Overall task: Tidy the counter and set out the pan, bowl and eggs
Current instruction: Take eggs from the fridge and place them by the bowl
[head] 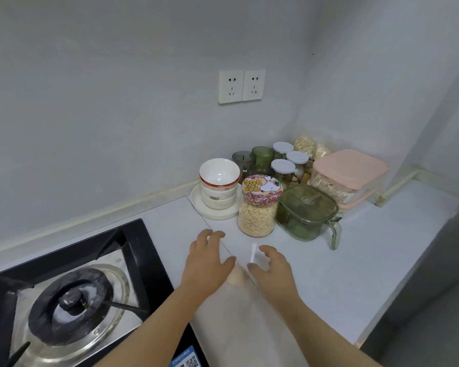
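Head view shows a pale egg [238,278] lying on the white counter [355,266] close to its front edge, in the gap between the two hands. The left hand [207,260] hovers just beside it, fingers spread and gripping nothing, its palm hiding part of the shell; the right hand [272,270] mirrors it on the other side, also spread and empty. Flanking the egg this way probably guards against rolling. A white paper slip [253,252] lies by the right fingers. Stacked bowls [219,181] wait further back, beside an oat jar [259,207]; the gas stove [64,300] sits to the left.
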The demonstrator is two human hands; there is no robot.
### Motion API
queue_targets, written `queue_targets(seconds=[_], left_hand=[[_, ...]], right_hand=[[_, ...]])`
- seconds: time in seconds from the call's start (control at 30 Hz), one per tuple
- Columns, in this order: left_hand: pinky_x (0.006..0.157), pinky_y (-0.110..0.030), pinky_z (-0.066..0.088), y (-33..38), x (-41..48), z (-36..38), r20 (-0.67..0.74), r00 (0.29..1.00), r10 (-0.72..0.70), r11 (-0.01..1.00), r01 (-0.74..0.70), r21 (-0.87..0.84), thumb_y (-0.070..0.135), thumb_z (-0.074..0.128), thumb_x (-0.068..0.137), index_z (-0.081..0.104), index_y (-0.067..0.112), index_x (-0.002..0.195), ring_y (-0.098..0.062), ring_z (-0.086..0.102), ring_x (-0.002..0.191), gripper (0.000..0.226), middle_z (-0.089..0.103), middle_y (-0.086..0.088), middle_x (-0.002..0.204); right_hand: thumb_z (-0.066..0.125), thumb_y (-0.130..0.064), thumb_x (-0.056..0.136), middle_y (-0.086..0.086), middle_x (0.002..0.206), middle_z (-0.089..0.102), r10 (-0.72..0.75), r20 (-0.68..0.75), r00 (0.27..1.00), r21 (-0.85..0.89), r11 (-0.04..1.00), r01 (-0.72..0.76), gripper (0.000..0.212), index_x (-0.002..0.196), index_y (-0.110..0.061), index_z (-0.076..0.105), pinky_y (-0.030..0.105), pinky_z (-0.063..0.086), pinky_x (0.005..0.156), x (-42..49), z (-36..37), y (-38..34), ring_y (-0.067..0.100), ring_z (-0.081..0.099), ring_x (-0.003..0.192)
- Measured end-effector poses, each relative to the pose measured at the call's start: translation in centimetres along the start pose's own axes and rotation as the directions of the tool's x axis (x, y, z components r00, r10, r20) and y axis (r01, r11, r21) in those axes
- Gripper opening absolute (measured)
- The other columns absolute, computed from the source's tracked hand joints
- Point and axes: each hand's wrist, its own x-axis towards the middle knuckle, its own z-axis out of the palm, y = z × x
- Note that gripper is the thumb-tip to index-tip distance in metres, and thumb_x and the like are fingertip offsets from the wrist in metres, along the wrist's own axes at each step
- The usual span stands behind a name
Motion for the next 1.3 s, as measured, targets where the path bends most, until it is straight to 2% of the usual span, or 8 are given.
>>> queue_targets(seconds=[0.13, 0.27, 0.5, 0.67, 0.8, 0.97, 1.1, 1.3], left_hand=[[0.104, -0.026, 0.031, 3.4, 0.5, 0.0, 0.027, 0.989, 0.146, 0.987, -0.144, -0.069, 0.028, 0.055, 0.090, 0.044, 0.020, 0.134, -0.018, 0.037, 0.129, 0.046, 0.041, 0.001, 0.140], [0.095, -0.023, 0.037, 9.0, 0.4, 0.7, 0.085, 0.945, 0.315, 0.941, -0.300, -0.154, 0.027, 0.056, 0.090, 0.053, 0.019, 0.127, -0.014, 0.047, 0.120, 0.038, 0.053, 0.001, 0.130], [0.088, -0.023, 0.042, 21.8, -2.7, 2.9, 0.187, 0.816, 0.548, 0.817, -0.473, -0.329, 0.026, 0.056, 0.090, 0.058, 0.020, 0.117, -0.016, 0.057, 0.103, 0.028, 0.060, 0.003, 0.114], [0.078, -0.023, 0.048, 33.5, -8.5, 4.3, 0.213, 0.630, 0.747, 0.632, -0.572, -0.524, 0.024, 0.059, 0.088, 0.063, 0.022, 0.103, -0.014, 0.061, 0.083, 0.015, 0.061, 0.009, 0.088], [0.071, -0.024, 0.049, 41.3, -14.2, 4.9, 0.234, 0.448, 0.863, 0.477, -0.569, -0.670, 0.022, 0.060, 0.088, 0.061, 0.027, 0.083, -0.013, 0.059, 0.078, 0.007, 0.062, 0.008, 0.080], [0.083, -0.032, 0.051, 49.3, -20.8, 4.9, 0.167, 0.256, 0.952, 0.287, -0.560, -0.777, 0.017, 0.061, 0.086, 0.059, 0.031, 0.075, -0.014, 0.060, 0.085, 0.018, 0.065, -0.001, 0.093], [0.087, -0.034, 0.052, 54.8, -26.5, 3.7, 0.104, 0.101, 0.989, 0.142, -0.526, -0.839, 0.024, 0.059, 0.088, 0.063, 0.030, 0.089, -0.016, 0.063, 0.092, 0.008, 0.065, 0.006, 0.090], [0.083, -0.030, 0.050, 59.2, -32.6, 1.8, -0.035, -0.064, 0.997, -0.062, -0.479, -0.876, 0.019, 0.055, 0.090, 0.065, 0.020, 0.101, -0.013, 0.059, 0.088, 0.015, 0.061, 0.005, 0.088]], right_hand=[[0.059, -0.021, 0.087, 0.001, 0.136, 0.048, 0.018, -0.098, 0.995, 0.030, 0.999, -0.015, 0.047, 0.132, -0.017, 0.046, 0.032, 0.036, 0.104, -1.1, -2.7, -0.2, 0.019, 0.042, 0.127], [0.056, -0.020, 0.090, 0.000, 0.124, 0.055, 0.055, -0.224, 0.973, 0.098, 0.995, -0.034, 0.035, 0.124, -0.014, 0.053, 0.021, 0.036, 0.087, -2.8, -7.4, -0.2, 0.011, 0.048, 0.108], [0.052, -0.020, 0.091, -0.008, 0.090, 0.058, 0.130, -0.553, 0.823, 0.165, 0.985, -0.045, 0.019, 0.109, -0.024, 0.055, 0.013, 0.038, 0.060, -8.7, -19.9, 1.2, 0.003, 0.053, 0.076], [0.053, -0.014, 0.089, 0.002, 0.084, 0.066, 0.120, -0.773, 0.623, 0.149, 0.989, -0.006, 0.016, 0.082, -0.027, 0.059, 0.030, 0.047, 0.075, -17.4, -29.9, 1.5, 0.018, 0.062, 0.080], [0.052, -0.011, 0.090, 0.001, 0.073, 0.063, 0.117, -0.879, 0.462, 0.108, 0.993, -0.046, 0.020, 0.076, -0.023, 0.058, 0.030, 0.044, 0.066, -25.2, -36.1, 1.8, 0.014, 0.056, 0.066], [0.055, -0.011, 0.088, 0.001, 0.076, 0.063, 0.015, -0.970, 0.243, -0.031, 0.983, -0.183, 0.015, 0.078, -0.020, 0.061, 0.031, 0.045, 0.072, -34.0, -42.0, 0.2, 0.020, 0.059, 0.075], [0.054, -0.017, 0.089, -0.005, 0.085, 0.063, -0.116, -0.990, 0.085, -0.140, 0.918, -0.370, 0.013, 0.094, -0.019, 0.066, 0.024, 0.040, 0.075, -40.7, -44.6, -2.0, 0.014, 0.059, 0.086], [0.047, -0.016, 0.089, 0.003, 0.099, 0.065, -0.196, -0.976, -0.097, -0.086, 0.750, -0.655, 0.023, 0.101, -0.017, 0.066, 0.027, 0.040, 0.076, -46.4, -46.8, -4.8, 0.021, 0.056, 0.097]])
